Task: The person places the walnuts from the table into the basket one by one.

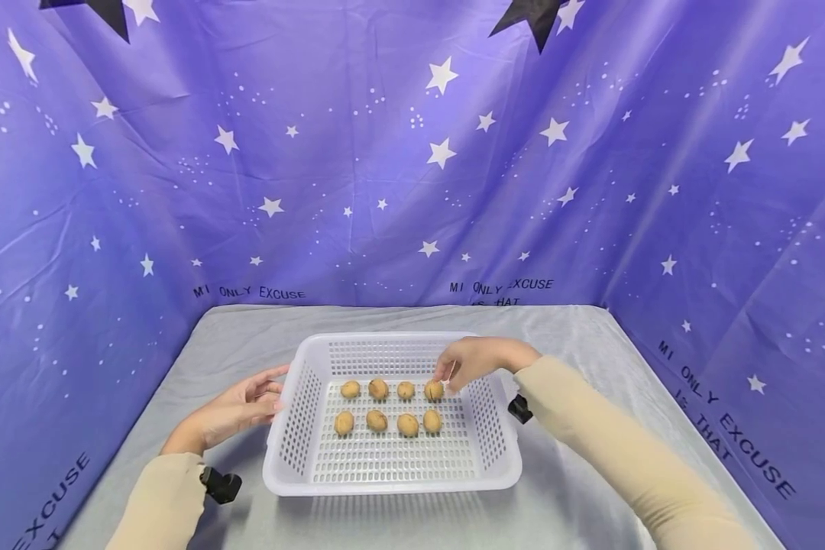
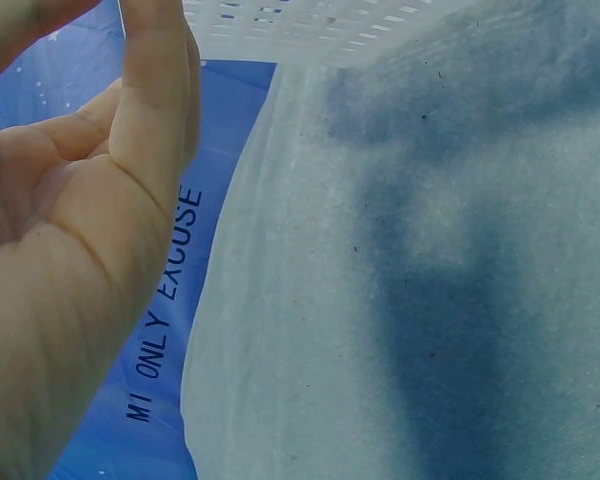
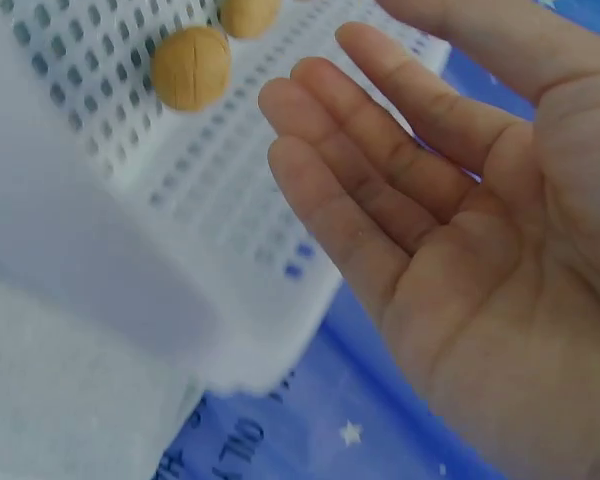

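Observation:
A white perforated plastic basket (image 1: 392,489) stands on the cloth-covered table. Inside, several small yellow-brown potatoes lie in two rows. My right hand (image 1: 469,362) reaches over the far right side of the basket, fingertips close to the far row's rightmost potato (image 1: 434,390). The right wrist view shows this hand (image 3: 430,210) with its fingers extended, apart from a cracked potato (image 3: 191,68). Against the basket's outer left side rests my left hand (image 1: 237,409), its fingertips touching near the rim. The left wrist view cuts off the fingertips of that hand (image 2: 90,190).
Grey cloth (image 1: 247,328) covers the table around the basket. Purple curtains (image 1: 357,168) with white stars enclose the back and both sides. A black wrist camera (image 1: 221,485) is strapped to the left wrist, another (image 1: 520,409) to the right.

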{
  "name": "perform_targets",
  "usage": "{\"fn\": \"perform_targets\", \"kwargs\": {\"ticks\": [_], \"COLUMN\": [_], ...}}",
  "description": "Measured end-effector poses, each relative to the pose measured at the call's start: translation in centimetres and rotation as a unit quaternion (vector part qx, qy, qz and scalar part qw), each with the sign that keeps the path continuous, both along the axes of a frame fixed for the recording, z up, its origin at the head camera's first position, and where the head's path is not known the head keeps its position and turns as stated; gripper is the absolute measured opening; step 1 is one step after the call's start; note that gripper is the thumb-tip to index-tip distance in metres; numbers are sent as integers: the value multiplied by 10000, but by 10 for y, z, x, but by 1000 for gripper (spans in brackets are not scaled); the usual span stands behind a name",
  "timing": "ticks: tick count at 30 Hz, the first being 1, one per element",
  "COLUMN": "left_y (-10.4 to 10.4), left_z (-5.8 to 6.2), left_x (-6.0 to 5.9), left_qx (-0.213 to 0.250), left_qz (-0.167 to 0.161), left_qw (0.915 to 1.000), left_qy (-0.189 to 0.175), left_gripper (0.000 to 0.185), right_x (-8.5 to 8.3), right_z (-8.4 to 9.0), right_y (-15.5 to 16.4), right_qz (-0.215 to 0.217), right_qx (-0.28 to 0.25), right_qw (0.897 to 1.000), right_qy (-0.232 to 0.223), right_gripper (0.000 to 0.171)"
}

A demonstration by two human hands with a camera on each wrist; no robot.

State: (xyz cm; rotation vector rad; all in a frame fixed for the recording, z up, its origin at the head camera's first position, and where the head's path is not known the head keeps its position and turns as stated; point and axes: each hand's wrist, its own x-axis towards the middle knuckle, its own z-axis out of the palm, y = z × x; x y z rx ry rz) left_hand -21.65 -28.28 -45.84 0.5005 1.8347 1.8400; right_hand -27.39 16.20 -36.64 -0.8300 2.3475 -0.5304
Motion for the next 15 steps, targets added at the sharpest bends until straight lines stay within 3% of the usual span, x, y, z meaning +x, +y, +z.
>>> {"fn": "perform_targets", "kwargs": {"ticks": [7,15], "left_y": [-1,-2], "left_z": [-2,-3], "left_x": [-2,-2], "left_qx": [41,-40], "left_qz": [-96,-87], "left_qw": [9999,9999], "left_qy": [30,62], "left_gripper": [72,70], "right_x": [5,16], "right_z": [12,9], "right_y": [43,106], "right_qz": [-135,-429], "right_qx": [-535,-857], "right_qw": [9984,9948], "right_qy": [87,355], "right_gripper": [33,37]}}
